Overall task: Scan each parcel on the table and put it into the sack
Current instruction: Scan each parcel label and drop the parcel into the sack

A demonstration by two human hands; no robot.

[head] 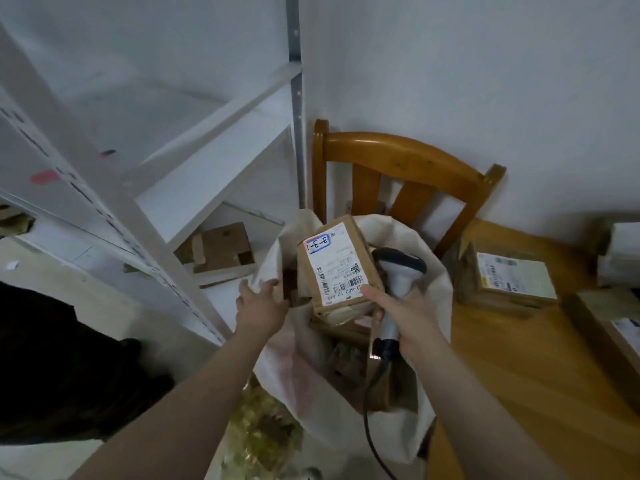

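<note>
The right hand (pixel 405 313) is curled round the handle of the scanner (pixel 398 268), and its thumb presses on the near corner of the parcel (pixel 337 265). The parcel is tilted, label up, just beyond that hand and over the open mouth of the sack (pixel 346 420). The left hand (pixel 261 306), left of the parcel and apart from it, holds the sack's rim with thumb and fingers. Right of the right hand, another parcel (pixel 512 275) lies on the table (pixel 519 358).
</note>
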